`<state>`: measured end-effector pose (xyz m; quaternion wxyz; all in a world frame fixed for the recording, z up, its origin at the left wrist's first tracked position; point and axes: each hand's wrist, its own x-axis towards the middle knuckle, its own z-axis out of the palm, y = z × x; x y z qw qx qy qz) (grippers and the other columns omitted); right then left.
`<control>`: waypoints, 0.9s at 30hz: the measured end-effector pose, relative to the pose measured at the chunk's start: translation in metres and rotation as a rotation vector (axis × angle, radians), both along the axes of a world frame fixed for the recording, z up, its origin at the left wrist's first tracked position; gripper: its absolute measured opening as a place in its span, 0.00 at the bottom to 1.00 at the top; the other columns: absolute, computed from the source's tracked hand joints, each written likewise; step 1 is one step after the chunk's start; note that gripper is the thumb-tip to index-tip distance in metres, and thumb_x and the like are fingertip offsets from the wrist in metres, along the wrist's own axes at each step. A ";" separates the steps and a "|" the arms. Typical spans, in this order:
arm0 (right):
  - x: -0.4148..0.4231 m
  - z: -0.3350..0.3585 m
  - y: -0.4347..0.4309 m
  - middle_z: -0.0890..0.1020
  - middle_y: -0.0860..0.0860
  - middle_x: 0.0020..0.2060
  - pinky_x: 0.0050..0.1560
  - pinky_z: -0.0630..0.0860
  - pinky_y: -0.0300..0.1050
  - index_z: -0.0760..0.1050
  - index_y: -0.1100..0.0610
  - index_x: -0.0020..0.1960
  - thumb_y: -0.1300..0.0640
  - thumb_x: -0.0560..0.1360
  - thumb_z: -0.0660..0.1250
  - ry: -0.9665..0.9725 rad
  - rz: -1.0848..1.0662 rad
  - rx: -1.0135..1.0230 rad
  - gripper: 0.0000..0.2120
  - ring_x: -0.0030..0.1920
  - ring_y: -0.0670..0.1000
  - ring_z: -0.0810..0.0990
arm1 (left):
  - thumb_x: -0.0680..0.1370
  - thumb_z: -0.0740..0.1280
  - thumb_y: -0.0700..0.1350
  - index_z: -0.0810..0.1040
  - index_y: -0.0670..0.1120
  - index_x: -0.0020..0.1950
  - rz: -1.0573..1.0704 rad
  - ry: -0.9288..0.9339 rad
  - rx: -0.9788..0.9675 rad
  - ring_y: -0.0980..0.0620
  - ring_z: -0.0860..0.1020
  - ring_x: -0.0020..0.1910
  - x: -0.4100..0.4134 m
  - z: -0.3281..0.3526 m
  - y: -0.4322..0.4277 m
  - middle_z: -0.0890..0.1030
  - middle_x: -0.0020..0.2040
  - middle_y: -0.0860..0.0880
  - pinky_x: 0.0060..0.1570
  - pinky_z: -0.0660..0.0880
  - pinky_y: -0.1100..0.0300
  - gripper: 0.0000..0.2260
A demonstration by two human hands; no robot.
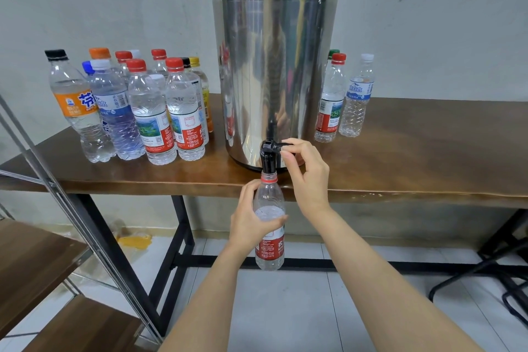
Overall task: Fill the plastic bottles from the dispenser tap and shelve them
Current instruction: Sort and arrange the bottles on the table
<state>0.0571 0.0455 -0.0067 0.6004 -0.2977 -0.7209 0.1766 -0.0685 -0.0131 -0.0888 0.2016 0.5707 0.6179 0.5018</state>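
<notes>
A tall steel dispenser (274, 66) with a black lid stands at the table's front edge. Its black tap (268, 156) points down into the open neck of a clear bottle with a red label (270, 248). My left hand (250, 217) grips that bottle round its upper body, below the table edge. Water reaches up to the bottle's shoulder. My right hand (307, 171) pinches the tap's lever between thumb and fingers.
Several capped bottles (137, 106) stand grouped on the wooden table (414, 157) left of the dispenser. Three more bottles (343, 97) stand to its right. A shelf unit with wooden boards (37, 263) and metal posts is at the lower left. Black chair legs (503, 274) are at the right.
</notes>
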 end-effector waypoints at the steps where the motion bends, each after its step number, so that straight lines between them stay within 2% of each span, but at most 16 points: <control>1: 0.000 0.000 0.000 0.80 0.45 0.54 0.52 0.69 0.26 0.80 0.57 0.52 0.51 0.79 0.62 0.000 0.000 0.003 0.12 0.52 0.43 0.77 | 0.64 0.80 0.56 0.60 0.76 0.61 0.001 -0.001 -0.004 0.68 0.70 0.62 0.000 0.000 0.000 0.67 0.62 0.74 0.61 0.74 0.55 0.37; 6: 0.000 -0.001 0.000 0.79 0.43 0.54 0.52 0.69 0.26 0.80 0.57 0.52 0.50 0.79 0.62 0.004 -0.005 -0.004 0.12 0.52 0.40 0.76 | 0.64 0.80 0.55 0.60 0.78 0.60 0.016 0.001 -0.009 0.74 0.68 0.62 0.000 0.000 0.000 0.67 0.62 0.74 0.59 0.74 0.56 0.36; 12: 0.001 0.000 0.000 0.79 0.43 0.54 0.53 0.69 0.25 0.79 0.57 0.52 0.50 0.79 0.62 -0.009 -0.009 0.002 0.12 0.52 0.40 0.76 | 0.64 0.80 0.56 0.60 0.77 0.60 0.016 0.002 -0.011 0.74 0.68 0.61 0.001 0.000 0.000 0.67 0.62 0.73 0.60 0.73 0.56 0.36; 15: 0.002 -0.001 0.001 0.79 0.43 0.54 0.52 0.68 0.24 0.79 0.57 0.52 0.54 0.79 0.65 -0.016 -0.010 -0.012 0.08 0.52 0.35 0.75 | 0.63 0.78 0.59 0.60 0.76 0.60 0.012 -0.010 -0.005 0.71 0.69 0.62 0.002 0.002 -0.001 0.68 0.63 0.72 0.62 0.75 0.52 0.35; 19: 0.002 -0.001 0.000 0.79 0.43 0.54 0.52 0.68 0.24 0.79 0.57 0.52 0.54 0.79 0.64 -0.016 -0.013 -0.007 0.08 0.51 0.38 0.75 | 0.61 0.77 0.60 0.61 0.76 0.61 0.001 -0.026 0.009 0.64 0.71 0.63 0.003 0.003 -0.002 0.69 0.63 0.70 0.63 0.76 0.47 0.35; 27: 0.001 -0.001 0.002 0.79 0.42 0.54 0.53 0.69 0.25 0.79 0.56 0.52 0.53 0.80 0.64 -0.009 -0.006 -0.013 0.08 0.52 0.35 0.75 | 0.61 0.76 0.62 0.60 0.77 0.60 -0.006 -0.026 0.012 0.59 0.72 0.65 0.004 0.006 -0.004 0.69 0.64 0.68 0.63 0.76 0.48 0.35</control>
